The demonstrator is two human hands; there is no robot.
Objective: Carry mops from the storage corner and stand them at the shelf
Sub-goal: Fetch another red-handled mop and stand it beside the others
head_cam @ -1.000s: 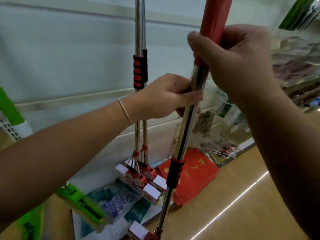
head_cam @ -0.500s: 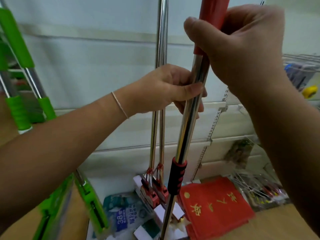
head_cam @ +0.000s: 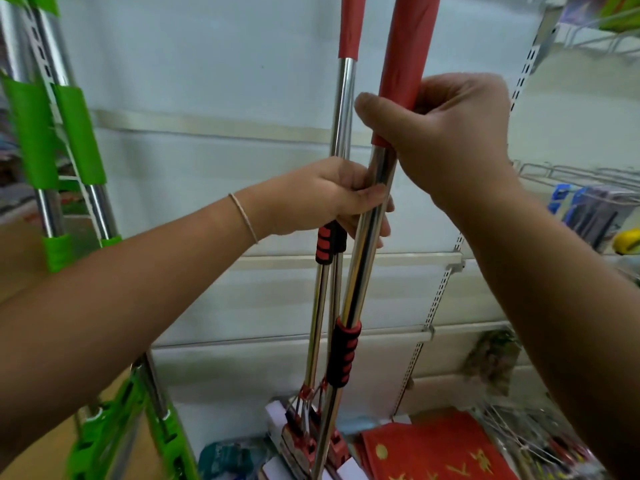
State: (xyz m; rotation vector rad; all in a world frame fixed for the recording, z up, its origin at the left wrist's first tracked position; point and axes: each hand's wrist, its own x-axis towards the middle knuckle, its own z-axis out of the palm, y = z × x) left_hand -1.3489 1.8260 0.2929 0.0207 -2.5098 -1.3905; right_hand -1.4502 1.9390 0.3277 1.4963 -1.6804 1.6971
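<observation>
At the shelf front, both hands on one mop. Right hand (head_cam: 446, 133) wrapped round the lower end of the red sleeve on the carried mop (head_cam: 363, 251), thumb laid across the near side. Left hand (head_cam: 325, 199) lower down, fingers curled round the bare steel shaft; its fingers also sit against the standing mops (head_cam: 320, 306) behind, and I cannot tell whether they enclose those shafts too or only press on them.

Carried mop: shaft tilted, top toward the right, black-and-red foam collar well below the hands. Its foot runs down among the heads of the standing mops near the floor; the exact contact point is cut off at the frame edge.

Standing mops: two steel shafts, near upright, leaning on the white back panel (head_cam: 207, 64) of the shelf. Green mops (head_cam: 72, 133) lean at the far left. Red packet (head_cam: 433, 455) lies on the low shelf to the right of the mop heads.

Risks, as judged:
- Polished steel on a smooth panel: if let go while tilted, the carried mop could slide sideways and fall.
- Foot may land on another mop's head, not flat; unstable seat.
- Left fingers between shafts could get pinched as the poles close.
- A knock may topple the standing pair, perhaps onto the green ones.
</observation>
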